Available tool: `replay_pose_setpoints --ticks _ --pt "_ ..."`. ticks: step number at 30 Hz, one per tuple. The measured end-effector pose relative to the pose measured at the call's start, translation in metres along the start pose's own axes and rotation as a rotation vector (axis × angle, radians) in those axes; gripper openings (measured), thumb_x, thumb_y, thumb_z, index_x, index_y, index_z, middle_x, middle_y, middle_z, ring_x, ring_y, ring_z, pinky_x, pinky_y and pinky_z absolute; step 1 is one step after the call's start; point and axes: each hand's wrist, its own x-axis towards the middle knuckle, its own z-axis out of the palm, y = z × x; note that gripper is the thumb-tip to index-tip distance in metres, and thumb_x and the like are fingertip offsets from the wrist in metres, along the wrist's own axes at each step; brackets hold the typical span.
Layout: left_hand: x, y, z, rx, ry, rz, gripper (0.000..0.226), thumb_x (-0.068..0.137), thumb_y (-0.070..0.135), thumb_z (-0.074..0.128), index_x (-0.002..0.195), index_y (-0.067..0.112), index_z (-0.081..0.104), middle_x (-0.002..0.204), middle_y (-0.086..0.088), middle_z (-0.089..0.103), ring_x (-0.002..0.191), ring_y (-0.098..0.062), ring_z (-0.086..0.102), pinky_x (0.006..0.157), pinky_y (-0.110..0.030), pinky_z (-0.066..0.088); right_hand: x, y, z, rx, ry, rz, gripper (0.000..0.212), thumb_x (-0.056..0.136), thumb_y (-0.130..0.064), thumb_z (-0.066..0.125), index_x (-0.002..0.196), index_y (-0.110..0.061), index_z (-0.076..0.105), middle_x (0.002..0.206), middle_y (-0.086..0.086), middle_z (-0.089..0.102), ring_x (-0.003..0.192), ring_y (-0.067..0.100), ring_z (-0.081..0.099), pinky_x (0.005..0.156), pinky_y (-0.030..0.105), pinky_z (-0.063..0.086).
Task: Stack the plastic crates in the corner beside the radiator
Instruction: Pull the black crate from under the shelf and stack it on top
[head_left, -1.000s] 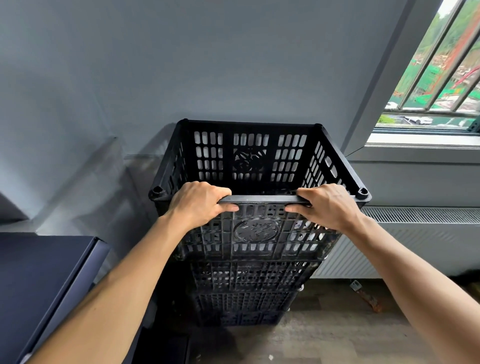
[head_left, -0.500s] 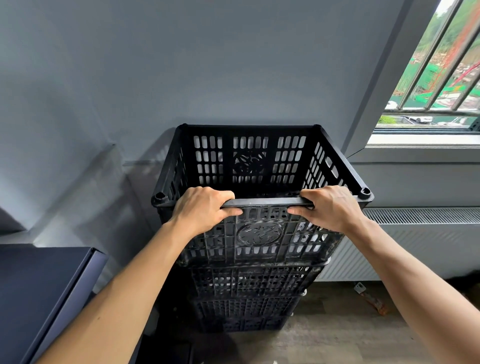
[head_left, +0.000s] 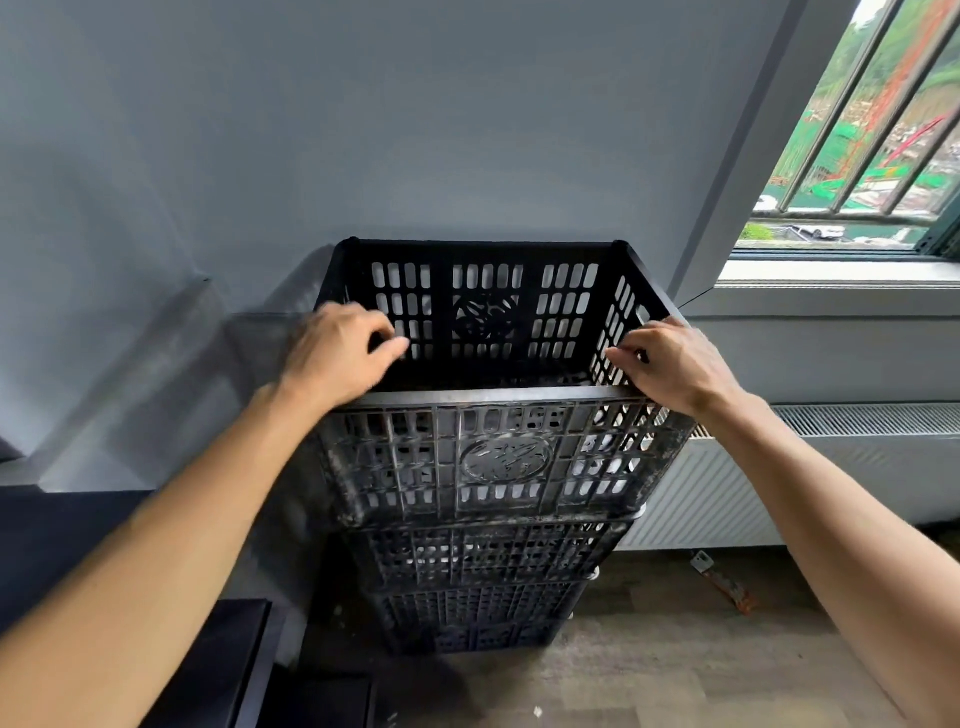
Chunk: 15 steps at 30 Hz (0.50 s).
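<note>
We held our left hand (head_left: 337, 353) out ahead, blurred, fingers loosely curled, our right hand (head_left: 672, 366) level with it, fingers curled inward.

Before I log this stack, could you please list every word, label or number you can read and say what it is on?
No text here can be read.
Round badge on the front wall of the top crate: raised marks, too blurred to read.
Second badge on its back wall: also unreadable.

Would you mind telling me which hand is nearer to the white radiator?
Right. The right hand is at the near right corner of the top crate, close to the end of the radiator; the left hand is across the crate, over its left rim.
</note>
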Motion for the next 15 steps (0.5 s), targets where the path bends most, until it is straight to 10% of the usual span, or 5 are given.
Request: replay_pose_setpoints --ticks 4,9,15 --pt "0.01 -0.038 0.007 0.156 -0.099 -0.264 0.035 0.089 0.043 0.063 0.117 0.022 0.066 0.136 -0.018 0.049 0.128 -0.04 0.042 0.105 -0.052 0.039 0.017 0.012 0.006 -0.075 -0.097 0.199 0.028 0.094 -0.046 0.057 0.107 -0.029 0.074 0.125 0.003 0.061 0.117 0.029 0.039 0.095 0.043 0.038" --pt "0.017 -0.044 0.019 0.032 -0.242 -0.437 0.04 0.094 0.026 0.057 0.134 0.026 0.054 0.134 -0.015 0.051 0.115 -0.036 0.057 0.095 -0.042 0.049 0.025 0.012 0.009 -0.036 -0.111 0.422 0.025 0.089 -0.041 0.063 0.109 -0.027 0.07 0.14 0.011 0.039 0.129 0.034 0.028 0.097 0.048 0.045" --pt "0.019 -0.054 0.027 -0.228 -0.115 -0.523 0.044 0.094 0.004 0.043 0.124 0.032 0.059 0.117 -0.015 0.066 0.097 -0.038 0.067 0.08 -0.047 0.059 0.021 0.005 0.012 -0.112 -0.14 0.584 0.03 0.089 -0.021 0.057 0.117 -0.024 0.066 0.118 0.014 0.049 0.099 0.04 0.058 0.086 0.042 0.049"
